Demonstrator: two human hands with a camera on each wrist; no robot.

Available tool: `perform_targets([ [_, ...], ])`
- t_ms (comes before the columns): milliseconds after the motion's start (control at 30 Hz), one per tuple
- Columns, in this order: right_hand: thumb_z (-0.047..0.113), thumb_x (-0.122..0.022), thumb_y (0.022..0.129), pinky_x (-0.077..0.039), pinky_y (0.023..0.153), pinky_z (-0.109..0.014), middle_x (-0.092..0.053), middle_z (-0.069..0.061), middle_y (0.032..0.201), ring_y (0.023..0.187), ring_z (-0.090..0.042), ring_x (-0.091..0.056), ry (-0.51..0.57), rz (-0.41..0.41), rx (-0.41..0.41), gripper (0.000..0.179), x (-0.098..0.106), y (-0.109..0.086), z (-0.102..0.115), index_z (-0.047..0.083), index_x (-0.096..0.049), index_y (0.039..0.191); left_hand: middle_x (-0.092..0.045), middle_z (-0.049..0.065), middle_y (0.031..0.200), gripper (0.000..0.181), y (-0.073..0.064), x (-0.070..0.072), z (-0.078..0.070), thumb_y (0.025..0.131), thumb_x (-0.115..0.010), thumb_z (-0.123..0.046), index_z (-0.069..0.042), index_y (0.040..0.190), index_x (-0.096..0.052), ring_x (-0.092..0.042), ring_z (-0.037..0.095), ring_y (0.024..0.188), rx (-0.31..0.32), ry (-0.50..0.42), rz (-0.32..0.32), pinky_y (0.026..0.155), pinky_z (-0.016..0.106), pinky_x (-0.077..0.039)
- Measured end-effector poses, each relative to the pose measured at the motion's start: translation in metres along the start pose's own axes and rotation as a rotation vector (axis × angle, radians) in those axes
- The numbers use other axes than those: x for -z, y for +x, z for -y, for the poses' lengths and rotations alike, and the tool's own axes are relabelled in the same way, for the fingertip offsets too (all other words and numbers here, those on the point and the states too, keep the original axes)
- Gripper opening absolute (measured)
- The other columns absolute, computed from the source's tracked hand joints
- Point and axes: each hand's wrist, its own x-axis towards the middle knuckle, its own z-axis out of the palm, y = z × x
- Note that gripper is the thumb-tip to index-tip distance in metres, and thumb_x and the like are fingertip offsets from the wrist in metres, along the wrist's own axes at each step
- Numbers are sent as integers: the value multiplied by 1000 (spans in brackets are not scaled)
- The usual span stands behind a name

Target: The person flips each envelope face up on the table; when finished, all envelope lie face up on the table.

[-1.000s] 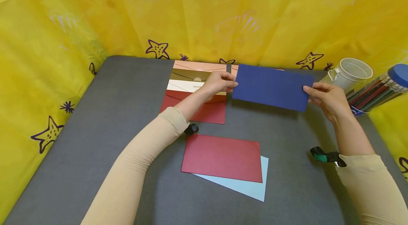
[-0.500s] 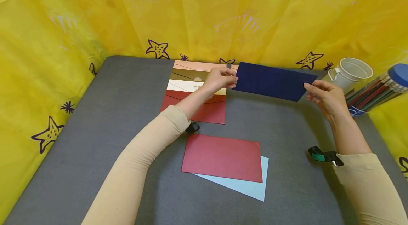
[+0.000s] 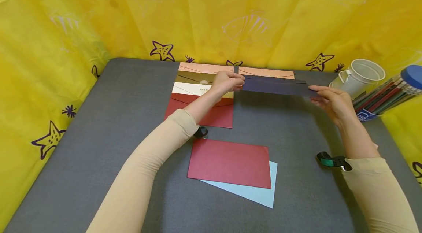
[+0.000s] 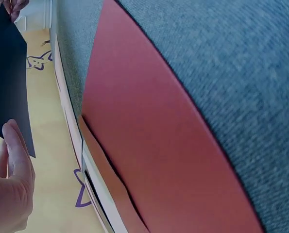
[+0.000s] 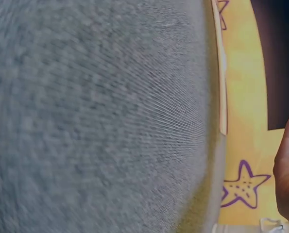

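A dark blue envelope (image 3: 275,87) is held above the table between both hands, tilted so that it looks narrow in the head view, with a flap line near its far edge. My left hand (image 3: 225,82) pinches its left end, and my right hand (image 3: 334,102) grips the right end between thumb and fingers. Below and left of it, overlapping envelopes lie in a column: peach (image 3: 197,67), olive-brown (image 3: 191,77), cream (image 3: 188,88) and red (image 3: 211,117). Another peach envelope (image 3: 267,72) lies at the back edge. In the left wrist view the blue envelope (image 4: 8,77) hangs off the table.
Nearer the front, a dark red envelope (image 3: 229,163) lies over a light blue one (image 3: 260,193). A white mug (image 3: 361,75) and a blue-lidded tub of pencils (image 3: 385,95) stand at the right. Yellow cloth (image 3: 211,13) hangs behind the grey table (image 3: 115,115).
The blue envelope has tilted from broad face toward edge-on, uncovering the peach envelope behind it. My right hand has shifted slightly left; the left hand has hardly moved.
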Motion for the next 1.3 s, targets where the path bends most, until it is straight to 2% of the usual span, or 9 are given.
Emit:
perform_targets([
  [167,-6,-51,97,-60,70,-24,-77,0,95,77,-12,-72,21,9,-12,30,-1,4,-4,3,-79,96,-68,18,125,34,2,-2,5,87,-65,1,0,121,-68,-73,26,98,-15,88,-5,85,29,-60],
  [333,-9,-56,93,-60,69,-22,-75,1,91,74,-11,-71,3,-26,-17,28,-3,6,-7,9,-76,102,-67,22,125,45,6,-4,8,85,-63,6,3,129,-59,-67,31,112,-22,128,-14,88,31,-59],
  [567,-4,-62,92,-58,68,-19,-73,8,85,75,-5,-69,-149,-77,-83,26,-4,14,-10,19,-72,95,-64,16,132,48,9,-6,10,84,-64,2,1,131,-60,-59,27,124,1,302,7,100,32,-52],
  [667,-4,-65,90,-58,68,-18,-74,10,83,75,-4,-69,-194,-93,-120,25,-6,19,-10,20,-71,94,-61,16,137,48,10,-7,10,84,-62,0,2,133,-59,-55,26,129,13,335,11,105,35,-49],
  [833,-6,-67,88,-58,69,-17,-72,11,83,75,-3,-69,-230,-120,-158,30,-9,24,-11,14,-66,110,-59,16,139,43,11,-9,10,88,-56,0,4,131,-60,-53,28,132,36,330,-7,108,37,-47],
  [1033,-10,-65,87,-57,71,-15,-67,10,85,77,-1,-66,-265,-131,-177,42,-10,26,-14,9,-60,124,-56,16,143,44,11,-10,12,90,-50,-1,4,133,-58,-49,26,136,35,387,34,112,36,-44],
  [1133,-12,-63,87,-57,71,-15,-67,10,85,78,-1,-65,-269,-112,-174,37,-10,26,-15,11,-62,117,-55,17,144,45,11,-11,13,91,-50,-2,5,135,-56,-50,28,132,22,433,51,107,35,-46],
  [1233,-13,-61,87,-57,71,-15,-67,10,84,78,-1,-64,-284,-94,-184,32,-9,27,-16,15,-65,103,-56,16,143,45,11,-12,14,91,-48,-3,4,135,-56,-53,24,117,6,503,59,92,29,-45],
  [1300,-10,-60,89,-57,70,-15,-67,13,83,78,0,-64,-318,-90,-200,30,-9,27,-16,18,-66,96,-65,14,126,39,11,-14,15,91,-48,-3,4,127,-63,-52,20,99,-2,549,59,79,25,-41],
])
